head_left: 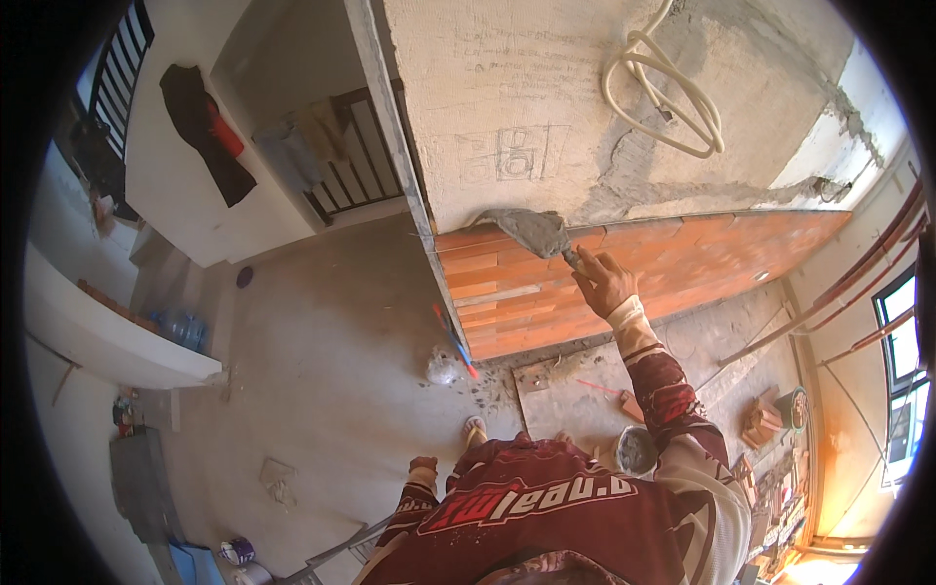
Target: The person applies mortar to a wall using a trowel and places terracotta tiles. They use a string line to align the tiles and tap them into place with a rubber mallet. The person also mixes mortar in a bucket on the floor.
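Note:
My right hand (606, 283) is closed around the handle of a trowel (573, 259) and reaches out toward the wall. Wet grey mortar (531, 232) covers the blade, which lies against the wall at the top edge of the orange brick tiles (546, 283), near their left corner. Above that edge is bare, rough plaster (468, 117) with pencil marks. My left hand (422, 465) is low beside my body, away from the wall; its fingers are too small and hidden to make out. A thin string (468, 247) runs by the tiles' upper left.
A coiled white cable (673, 107) hangs on the upper wall. Below stand a bucket of mortar (636, 450) and stacked bricks (762, 421). A red and blue tool (456, 343) and a clear plastic bag (444, 367) lie by the wall's corner. A metal frame (336, 556) is at lower left.

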{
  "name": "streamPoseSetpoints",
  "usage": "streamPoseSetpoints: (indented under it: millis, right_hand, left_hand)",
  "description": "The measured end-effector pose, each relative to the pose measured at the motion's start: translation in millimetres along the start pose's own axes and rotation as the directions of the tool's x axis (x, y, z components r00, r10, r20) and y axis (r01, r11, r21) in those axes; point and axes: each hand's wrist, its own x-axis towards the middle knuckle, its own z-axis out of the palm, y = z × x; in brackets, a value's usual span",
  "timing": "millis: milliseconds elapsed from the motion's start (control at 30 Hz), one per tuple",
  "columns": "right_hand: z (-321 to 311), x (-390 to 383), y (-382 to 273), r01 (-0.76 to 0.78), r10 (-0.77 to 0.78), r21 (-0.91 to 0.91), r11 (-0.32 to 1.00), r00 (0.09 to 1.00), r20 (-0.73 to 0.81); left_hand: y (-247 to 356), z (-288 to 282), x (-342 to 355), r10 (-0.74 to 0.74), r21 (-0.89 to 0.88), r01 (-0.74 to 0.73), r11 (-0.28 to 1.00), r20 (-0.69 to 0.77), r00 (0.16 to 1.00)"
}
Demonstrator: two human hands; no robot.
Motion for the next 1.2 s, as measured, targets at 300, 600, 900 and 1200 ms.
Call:
streamPoseSetpoints:
  millis: [300, 600, 900, 1200]
  right_hand:
    - [-23, -19, 13, -0.079, 0.077, -0.048, 0.996, 0.997, -0.03]
    - [-70, -72, 26, -0.226, 0.216, -0.096, 0.969, 0.971, -0.103]
    - [-150, -189, 46, -0.497, 0.454, -0.296, 0.816, 0.867, -0.204]
    - [-241, -330, 40, -0.702, 0.768, -0.531, 0.475, 0.625, -0.138]
  left_hand:
    - [9, -18, 7, 0.091, 0.019, -0.091, 0.996, -0.029, 0.995]
    - [8, -37, 12, 0.142, 0.052, -0.14, 0.989, -0.034, 0.989]
    - [10, -59, 52, 0.293, 0.202, -0.283, 0.938, -0.024, 0.956]
    - [27, -74, 87, -0.158, -0.79, 0.124, 0.6, 0.036, 0.987]
